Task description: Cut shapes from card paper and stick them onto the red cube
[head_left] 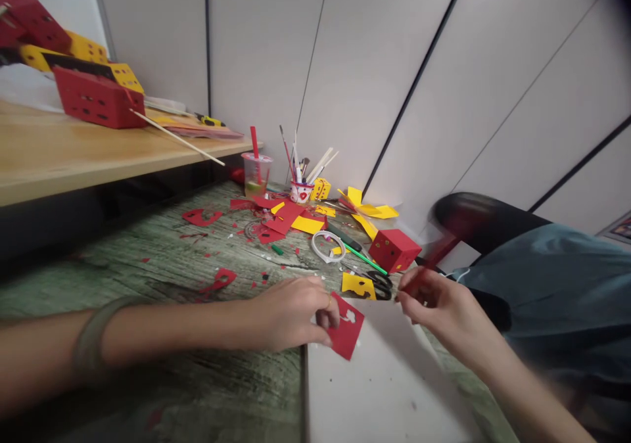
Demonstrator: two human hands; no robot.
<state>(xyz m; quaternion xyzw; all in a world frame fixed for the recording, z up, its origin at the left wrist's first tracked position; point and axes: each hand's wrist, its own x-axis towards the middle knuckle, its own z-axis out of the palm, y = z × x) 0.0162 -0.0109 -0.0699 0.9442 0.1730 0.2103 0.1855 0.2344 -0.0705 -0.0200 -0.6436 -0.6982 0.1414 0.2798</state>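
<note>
My left hand pinches the left edge of a red paper piece with a small cutout in it, over a white board. To its right, my right hand is raised above the board's far right edge, fingers closed around a red, motion-blurred object. What exactly this object is cannot be made out. Between the hands lie a yellow cut paper and black-handled scissors. A red paper box stands just behind them.
Red and yellow paper scraps, a tape roll, a green stick, a drink cup and a pen cup cover the table's back. A wooden shelf with red boxes is at left, a chair at right.
</note>
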